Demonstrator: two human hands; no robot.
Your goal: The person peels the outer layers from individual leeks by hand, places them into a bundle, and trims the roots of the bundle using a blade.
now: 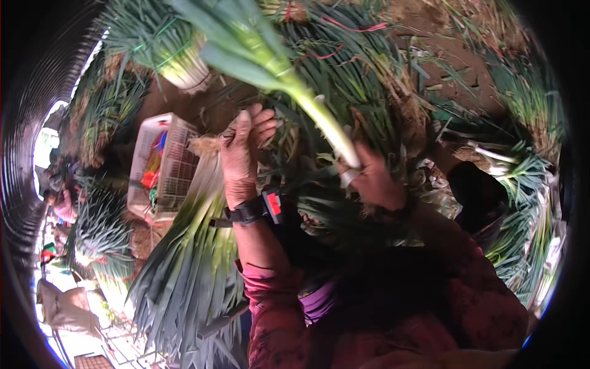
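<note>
My right hand (376, 179) is closed at the white root end of a leek (313, 111). The leek slants up and away to the left, its broad green leaves reaching the top of the view. My left hand (244, 144) is left of the leek's stalk and apart from it. Its fingers are loosely curled with a gap to the thumb, and nothing shows in them. A black strap with a red-marked device circles the left wrist. Beside my left forearm lies a pile of leeks (190, 246), white ends pointing away and leaves toward me.
A white plastic crate (175, 166) holding colourful items stands left of my left hand. Beyond it is a tied leek bundle (175, 55). More leeks (350, 55) lie ahead, with others (522, 178) at the right. A bag (67, 307) sits at the lower left.
</note>
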